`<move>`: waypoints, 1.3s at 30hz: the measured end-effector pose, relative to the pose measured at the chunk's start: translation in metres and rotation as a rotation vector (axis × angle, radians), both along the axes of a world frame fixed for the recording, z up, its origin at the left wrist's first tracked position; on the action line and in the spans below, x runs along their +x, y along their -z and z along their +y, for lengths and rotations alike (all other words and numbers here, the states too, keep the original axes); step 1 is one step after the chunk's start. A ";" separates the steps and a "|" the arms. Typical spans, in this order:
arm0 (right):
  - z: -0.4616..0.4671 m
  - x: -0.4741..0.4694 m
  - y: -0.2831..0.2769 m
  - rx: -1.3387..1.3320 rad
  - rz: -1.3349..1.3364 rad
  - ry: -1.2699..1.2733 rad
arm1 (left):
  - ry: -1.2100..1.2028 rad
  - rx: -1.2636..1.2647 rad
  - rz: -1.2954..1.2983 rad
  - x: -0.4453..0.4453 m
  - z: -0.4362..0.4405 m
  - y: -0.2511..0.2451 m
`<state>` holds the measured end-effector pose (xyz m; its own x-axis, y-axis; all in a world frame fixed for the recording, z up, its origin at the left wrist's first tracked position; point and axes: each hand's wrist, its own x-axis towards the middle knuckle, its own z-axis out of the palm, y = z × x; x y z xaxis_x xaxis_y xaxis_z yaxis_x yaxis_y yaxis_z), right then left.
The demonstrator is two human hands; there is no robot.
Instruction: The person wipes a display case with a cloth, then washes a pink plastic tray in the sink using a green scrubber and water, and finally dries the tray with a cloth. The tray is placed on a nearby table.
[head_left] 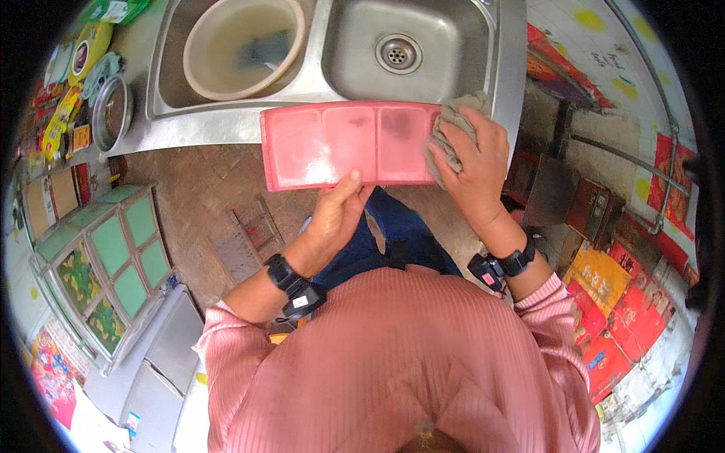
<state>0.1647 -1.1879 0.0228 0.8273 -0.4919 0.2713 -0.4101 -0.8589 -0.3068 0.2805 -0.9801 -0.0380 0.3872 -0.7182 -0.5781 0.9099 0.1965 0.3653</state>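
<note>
A pink plastic tray [348, 127] with several shallow compartments lies across my front, at the near edge of the steel sink unit. My left hand [342, 206] grips its lower edge, with the thumb on top. My right hand [478, 158] presses a crumpled grey cloth [450, 133] against the tray's right end. Dark smudges mark two of the compartments. What lies under the cloth and the fingers is hidden.
Beyond the tray are two basins: the left holds a round plastic tub [195, 68] of murky water with a dark thing in it, the right basin [362, 34] has a drain strainer [398, 54]. A metal bowl [111, 113] stands left. A green-panelled cabinet [127, 289] is lower left.
</note>
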 end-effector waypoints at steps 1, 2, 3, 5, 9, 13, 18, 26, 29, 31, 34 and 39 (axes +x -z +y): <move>0.002 0.001 -0.001 0.006 -0.008 -0.024 | 0.011 0.030 0.001 0.001 -0.007 0.002; 0.002 0.004 -0.003 0.016 0.002 -0.054 | -0.026 -0.007 -0.070 0.001 -0.010 0.002; 0.005 0.008 -0.004 0.020 -0.018 -0.078 | -0.016 0.054 -0.064 0.003 -0.011 0.002; 0.008 0.022 -0.009 0.067 0.012 -0.295 | -0.023 0.091 -0.089 0.005 -0.012 0.004; 0.027 0.077 -0.010 0.293 -0.112 -0.629 | -0.029 0.095 -0.110 0.005 -0.007 0.017; 0.059 0.135 0.014 0.466 -0.246 -0.918 | -0.109 0.105 -0.074 -0.005 0.003 0.035; 0.093 0.175 0.049 0.227 -0.191 -1.204 | -0.151 0.044 -0.082 -0.006 0.006 0.041; -0.029 0.199 -0.001 0.388 -0.213 -0.659 | -0.009 0.066 -0.181 0.016 0.014 0.015; -0.057 0.173 -0.013 0.974 -0.053 -0.140 | 0.075 0.033 -0.201 0.027 0.027 0.005; -0.047 0.151 -0.005 1.161 -0.166 -0.182 | 0.095 0.074 -0.086 0.032 0.028 -0.003; -0.013 0.123 0.015 0.889 -0.473 -0.291 | -0.048 0.051 -0.050 0.029 0.011 -0.016; 0.021 0.037 -0.005 0.846 -0.429 -0.464 | -0.100 0.109 -0.087 0.058 -0.012 -0.038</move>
<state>0.2014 -1.1671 0.0281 0.8987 -0.3176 0.3025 0.1888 -0.3424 -0.9204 0.3389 -0.9921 -0.0004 0.5056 -0.6085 -0.6116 0.8518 0.2397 0.4657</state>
